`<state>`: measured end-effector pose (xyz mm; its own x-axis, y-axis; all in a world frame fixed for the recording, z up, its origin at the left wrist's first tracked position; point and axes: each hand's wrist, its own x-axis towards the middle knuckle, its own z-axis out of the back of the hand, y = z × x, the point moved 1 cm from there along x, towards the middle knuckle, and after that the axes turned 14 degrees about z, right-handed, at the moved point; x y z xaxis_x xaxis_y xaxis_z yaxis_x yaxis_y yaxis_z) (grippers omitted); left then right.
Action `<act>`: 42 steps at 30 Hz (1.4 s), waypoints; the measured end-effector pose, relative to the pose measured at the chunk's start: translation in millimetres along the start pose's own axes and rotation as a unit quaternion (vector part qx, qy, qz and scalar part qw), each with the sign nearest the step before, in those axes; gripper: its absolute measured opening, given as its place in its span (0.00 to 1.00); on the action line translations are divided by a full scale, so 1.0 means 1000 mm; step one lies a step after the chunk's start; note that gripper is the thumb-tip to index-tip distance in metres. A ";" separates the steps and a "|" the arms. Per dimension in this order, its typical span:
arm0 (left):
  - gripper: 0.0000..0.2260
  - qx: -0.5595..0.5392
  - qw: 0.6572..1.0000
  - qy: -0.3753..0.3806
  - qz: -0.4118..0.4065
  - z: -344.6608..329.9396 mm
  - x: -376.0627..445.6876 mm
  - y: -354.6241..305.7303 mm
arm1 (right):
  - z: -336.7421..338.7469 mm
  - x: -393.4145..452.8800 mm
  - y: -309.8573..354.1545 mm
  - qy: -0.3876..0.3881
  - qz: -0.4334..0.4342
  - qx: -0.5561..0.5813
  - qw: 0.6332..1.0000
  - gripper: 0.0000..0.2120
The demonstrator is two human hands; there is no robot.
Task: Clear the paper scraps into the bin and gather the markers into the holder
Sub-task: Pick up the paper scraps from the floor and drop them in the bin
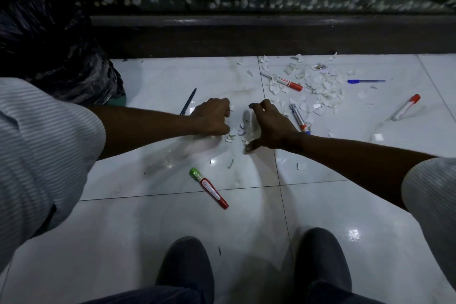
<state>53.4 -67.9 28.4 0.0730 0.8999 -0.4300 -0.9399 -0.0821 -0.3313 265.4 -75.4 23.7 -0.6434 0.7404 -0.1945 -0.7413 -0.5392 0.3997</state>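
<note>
Both my hands are down on the white tiled floor with a small heap of paper scraps [243, 128] between them. My left hand [213, 116] has its fingers curled at the heap's left side. My right hand [267, 123] is cupped over the right side, thumb spread; what the palms hold is hidden. A bigger spread of scraps [318, 86] lies further right. Markers lie about: a red-capped one [283, 80], another red-capped one [406, 107], a red and green one [209, 187], and a grey one [299, 118] by my right wrist.
A bin lined with a black plastic bag [56, 57] stands at the far left. A dark pen [188, 101] and a blue pen [366, 81] lie on the floor. A dark wooden ledge [271, 34] runs along the back. My shoes [185, 269] are at the bottom.
</note>
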 end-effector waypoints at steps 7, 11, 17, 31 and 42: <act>0.25 0.173 0.982 0.000 -0.077 0.011 0.020 -0.008 | -0.009 0.007 0.016 0.107 0.053 0.004 0.993 0.59; 0.14 0.227 0.963 -0.012 -0.146 0.004 0.017 -0.003 | -0.015 0.001 0.024 0.118 0.103 -0.055 0.986 0.59; 0.03 0.196 0.971 -0.023 -0.137 0.009 0.010 0.004 | -0.025 -0.003 0.037 0.108 0.159 -0.094 0.977 0.55; 0.18 0.123 0.990 -0.012 -0.065 0.010 0.004 0.013 | -0.035 -0.014 0.049 0.017 0.206 -0.042 0.977 0.11; 0.06 0.046 0.993 0.059 -0.096 -0.005 -0.015 0.017 | -0.017 0.003 0.031 -0.030 0.133 0.029 0.990 0.08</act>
<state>38.2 -85.4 25.0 0.2865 0.8380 -0.4645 -0.9314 0.1300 -0.3399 237.0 -96.5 20.1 -0.8003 0.5991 -0.0218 -0.5340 -0.6959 0.4802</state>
